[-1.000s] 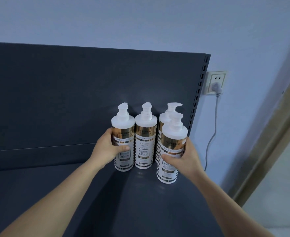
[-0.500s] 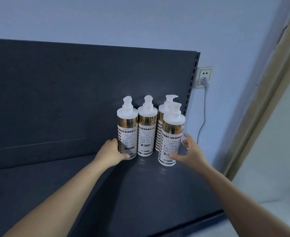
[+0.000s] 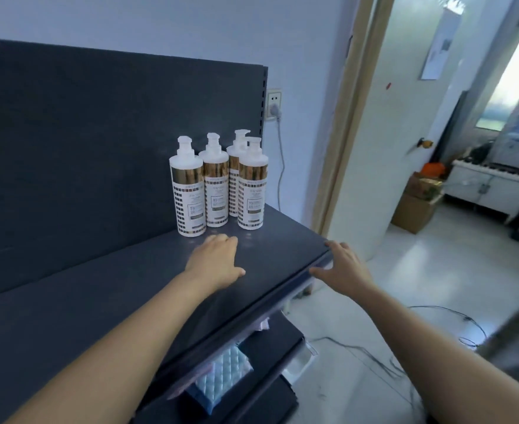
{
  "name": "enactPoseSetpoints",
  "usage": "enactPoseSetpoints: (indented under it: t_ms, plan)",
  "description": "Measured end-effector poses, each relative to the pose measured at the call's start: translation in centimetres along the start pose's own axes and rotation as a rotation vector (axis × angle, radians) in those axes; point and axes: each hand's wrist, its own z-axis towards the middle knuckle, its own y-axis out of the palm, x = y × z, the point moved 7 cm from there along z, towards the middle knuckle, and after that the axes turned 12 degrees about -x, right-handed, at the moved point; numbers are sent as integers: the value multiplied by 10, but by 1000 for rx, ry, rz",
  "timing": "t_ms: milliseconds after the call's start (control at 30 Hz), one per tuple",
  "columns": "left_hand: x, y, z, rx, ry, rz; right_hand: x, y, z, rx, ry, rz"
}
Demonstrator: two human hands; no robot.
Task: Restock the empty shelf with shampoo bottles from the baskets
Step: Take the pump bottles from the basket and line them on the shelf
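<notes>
So the dark shelf (image 3: 105, 301) is mostly bare; four shampoo bottles (image 3: 218, 185) stand upright, bunched close at its back right end, around 12 o'clock from the hands; left hand (image 3: 213, 260) hovers just short of them, fingers loosely apart, holding nothing; right hand (image 3: 345, 266) at 3 o'clock over the shelf's corner, fingers spread, empty too; I'd guess the bottles are rigid, slick plastic and heavy-ish if full, so grab the body, not the pump; baskets aren't in view, labels too blurry to read.
</notes>
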Motion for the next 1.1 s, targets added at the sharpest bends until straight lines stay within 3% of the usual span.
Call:
enactPoseSetpoints:
  t_ms: [333,700,1100]
  plan:
    - [131,57,-57,-29,318,159,113,9,-148,-29,294,-143]
    - [285,156,-121,-188,564,161,255,37,-307,-89,581,-62]
    - [426,276,-208,-420,692,208,373,85,-429,-172,690,100]
